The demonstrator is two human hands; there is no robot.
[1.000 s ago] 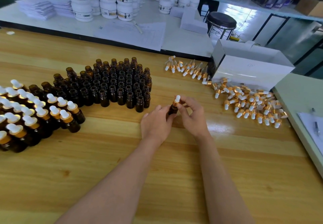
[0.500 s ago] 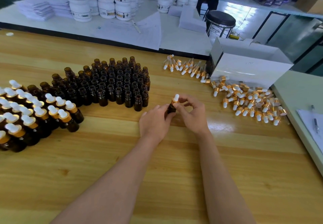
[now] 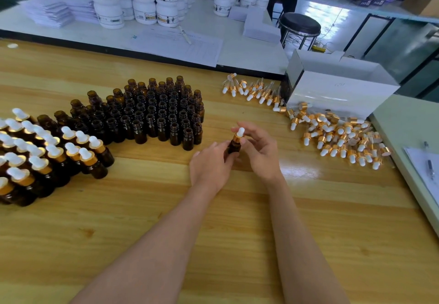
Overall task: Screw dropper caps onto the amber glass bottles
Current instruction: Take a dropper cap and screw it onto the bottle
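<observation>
An amber bottle (image 3: 234, 148) stands upright at the table's middle, and my left hand (image 3: 210, 166) grips its body from the left. On its neck sits a gold dropper cap (image 3: 238, 135) with a white bulb, pinched by the fingers of my right hand (image 3: 260, 153). Several open amber bottles (image 3: 156, 113) stand in rows to the left. Capped bottles (image 3: 42, 154) crowd the far left edge. Loose dropper caps (image 3: 339, 137) lie in a heap at the right, with more dropper caps (image 3: 251, 91) in a line behind.
A white cardboard box (image 3: 337, 92) stands behind the cap heap. A pale green surface with paper and a pen (image 3: 430, 166) borders the wooden table (image 3: 166, 208) on the right. White jars (image 3: 142, 2) and paper stacks fill the bench beyond.
My right hand's fingers have shifted around the cap, lifting and spreading a little. The bottle stays in my left hand at the same spot.
</observation>
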